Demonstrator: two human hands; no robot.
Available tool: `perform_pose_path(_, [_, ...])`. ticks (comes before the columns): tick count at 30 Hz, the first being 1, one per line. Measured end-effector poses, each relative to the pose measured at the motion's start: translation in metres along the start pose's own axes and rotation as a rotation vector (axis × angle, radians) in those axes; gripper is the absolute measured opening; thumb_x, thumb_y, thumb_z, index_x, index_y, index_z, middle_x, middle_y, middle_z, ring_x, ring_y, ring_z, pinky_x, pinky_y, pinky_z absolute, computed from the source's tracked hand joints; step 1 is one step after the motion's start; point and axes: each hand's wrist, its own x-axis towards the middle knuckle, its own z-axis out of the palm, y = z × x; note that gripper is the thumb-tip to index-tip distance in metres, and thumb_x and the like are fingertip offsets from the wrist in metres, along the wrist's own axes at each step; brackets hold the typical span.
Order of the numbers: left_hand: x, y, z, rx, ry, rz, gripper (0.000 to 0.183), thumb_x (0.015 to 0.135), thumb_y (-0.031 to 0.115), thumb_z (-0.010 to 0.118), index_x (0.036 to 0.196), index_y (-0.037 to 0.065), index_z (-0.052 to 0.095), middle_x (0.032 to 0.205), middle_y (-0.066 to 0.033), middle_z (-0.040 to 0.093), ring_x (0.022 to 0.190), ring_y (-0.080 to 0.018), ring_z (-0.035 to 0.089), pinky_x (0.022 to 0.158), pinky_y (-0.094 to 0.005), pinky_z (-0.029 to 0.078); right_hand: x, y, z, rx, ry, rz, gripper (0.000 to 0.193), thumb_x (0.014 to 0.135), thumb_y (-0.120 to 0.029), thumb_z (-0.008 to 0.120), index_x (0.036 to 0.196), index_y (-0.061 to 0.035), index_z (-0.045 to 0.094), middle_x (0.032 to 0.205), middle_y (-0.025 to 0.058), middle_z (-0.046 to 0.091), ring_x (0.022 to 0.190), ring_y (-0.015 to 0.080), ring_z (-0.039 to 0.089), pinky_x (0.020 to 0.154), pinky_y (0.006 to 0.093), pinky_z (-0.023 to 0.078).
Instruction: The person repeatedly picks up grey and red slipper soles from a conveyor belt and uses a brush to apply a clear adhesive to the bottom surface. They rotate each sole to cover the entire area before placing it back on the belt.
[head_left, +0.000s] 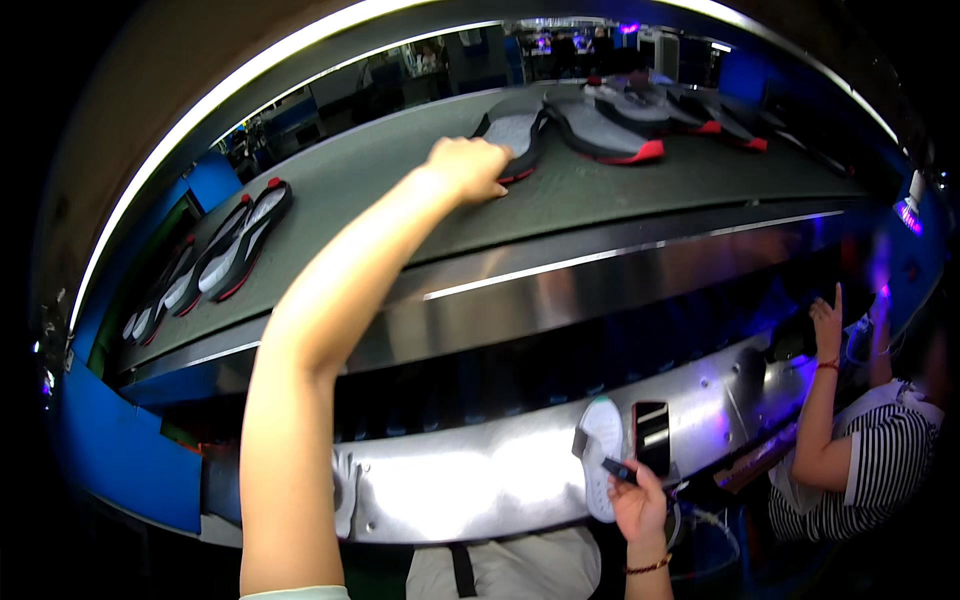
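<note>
The left hand is at a sole on the far belt (gripping or touching, I cannot tell); dragging it right could knock the neighbouring sole. Near right, the right hand pinches a black tool; a slack hold could drop it.

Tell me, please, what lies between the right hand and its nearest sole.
In the head view, the right hand holds a small black object there.

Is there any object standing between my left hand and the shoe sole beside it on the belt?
Nothing visible stands there: your left hand is at the left side of the grey-and-black shoe sole. The neighbouring sole lies to its right, not between them.
</note>
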Motion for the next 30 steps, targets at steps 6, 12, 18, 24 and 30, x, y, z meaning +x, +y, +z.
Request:
perform_pose_path(6, [-0.12, -0.029, -0.005, -0.145, 0.278, -0.024, 0.029, 0.071, 0.035, 0.062, 0.072, 0.008, 0.052, 0.072, -0.0054, 0.06, 0.066, -0.0249, 0.057, 0.056, -0.033, 0.044, -0.021, -0.004, 0.009, -0.155, -0.106, -0.093, 0.035, 0.085, -0.011, 0.047, 0.115, 0.0057, 0.043, 0.105, 0.0163, 0.054, 0.087, 0.0243, 0.056, 0.071, 0.0307, 0.046])
perform_pose_path(12, [-0.255, 0.009, 0.019, -1.214, 1.276, -0.383, 0.024, 0.084, 0.018, 0.047, 0.092, -0.003, 0.053, 0.087, -0.015, 0.056, 0.082, -0.0171, 0.054, 0.073, -0.0334, 0.045, -0.03, -0.002, 0.013, -0.249, -0.115, -0.142, 0.029, 0.08, 0.002, 0.05, 0.109, 0.004, 0.049, 0.109, 0.0146, 0.053, 0.086, 0.0166, 0.057, 0.073, 0.0231, 0.047])
perform_pose_path(18, [-0.301, 0.039, 0.042, -2.421, 0.468, -0.509, 0.041, 0.071, 0.006, 0.047, 0.108, -0.011, 0.045, 0.103, -0.0218, 0.054, 0.095, -0.03, 0.055, 0.087, -0.0437, 0.042, -0.03, -0.006, 0.027, -0.289, -0.138, -0.177, 0.021, 0.079, 0.001, 0.055, 0.1, 0.0004, 0.052, 0.098, 0.0123, 0.058, 0.077, 0.0138, 0.057, 0.065, 0.0208, 0.047])
perform_pose_path(24, [-0.413, 0.108, 0.148, -3.166, 0.449, -0.043, 0.06, 0.069, 0.014, 0.055, 0.121, -0.007, 0.036, 0.116, -0.0225, 0.047, 0.099, -0.0292, 0.053, 0.085, -0.0361, 0.043, -0.035, -0.002, 0.017, -0.317, -0.07, -0.158, 0.022, 0.08, -0.004, 0.055, 0.102, -0.0033, 0.052, 0.096, 0.0083, 0.059, 0.076, 0.0119, 0.056, 0.063, 0.0216, 0.044])
perform_pose_path(30, [-0.451, 0.146, 0.134, -2.943, -0.138, -0.351, 0.085, 0.059, 0.011, 0.065, 0.129, -0.007, 0.021, 0.122, -0.0182, 0.041, 0.109, -0.0244, 0.046, 0.092, -0.0317, 0.037, -0.028, -0.004, 0.01, -0.334, -0.016, -0.189, 0.021, 0.081, -0.005, 0.054, 0.102, -0.0034, 0.053, 0.092, 0.0063, 0.058, 0.08, 0.0119, 0.054, 0.064, 0.0216, 0.041])
